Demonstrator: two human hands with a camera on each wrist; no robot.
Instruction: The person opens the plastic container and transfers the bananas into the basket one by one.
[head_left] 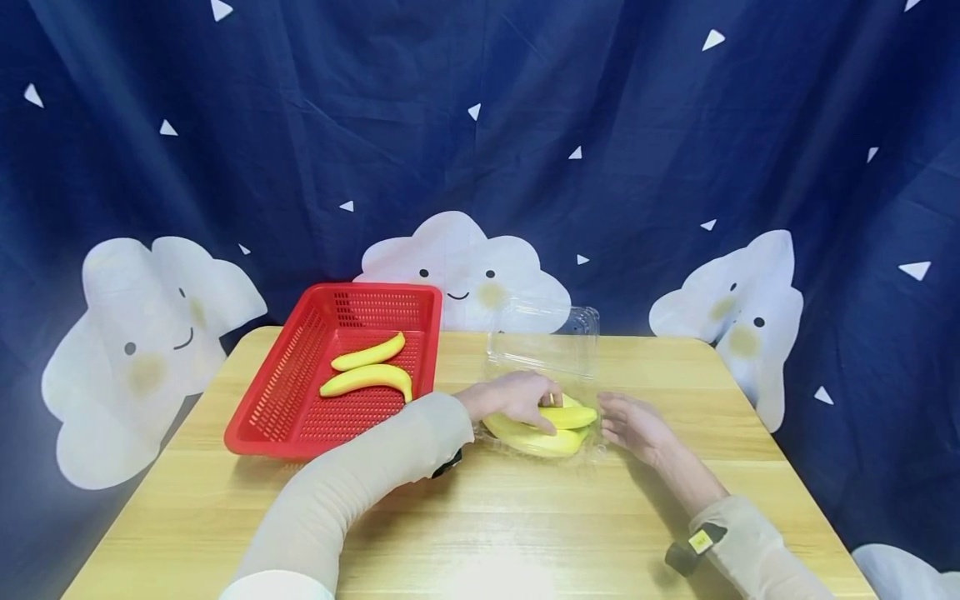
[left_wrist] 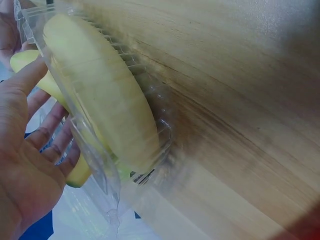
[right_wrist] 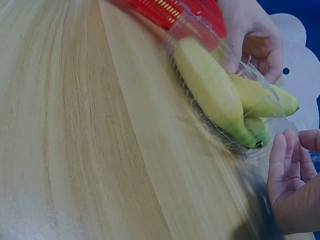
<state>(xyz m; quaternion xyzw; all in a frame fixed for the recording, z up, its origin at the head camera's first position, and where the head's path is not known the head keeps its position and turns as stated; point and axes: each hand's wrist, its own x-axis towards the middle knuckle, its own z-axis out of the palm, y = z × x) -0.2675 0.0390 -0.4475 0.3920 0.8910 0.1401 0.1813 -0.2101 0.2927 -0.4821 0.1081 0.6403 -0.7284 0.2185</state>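
Left hand [head_left: 517, 398] had thumb and fingers around the upper banana [head_left: 579, 417], atop others in the clear clamshell [head_left: 543, 358], just right of frame centre. Right hand [head_left: 637, 427] sat alongside, fingers loose. Banana looked light, firm, slickish; mid-body grip seemed best.

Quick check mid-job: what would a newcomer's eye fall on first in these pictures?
Probably the bright red basket on the left of the table, with two yellow bananas lying in it. Next, the open clear plastic box in the middle, where the left hand holds the upper banana and the right hand is at the box's right side. Behind hangs a dark blue curtain with cloud faces.
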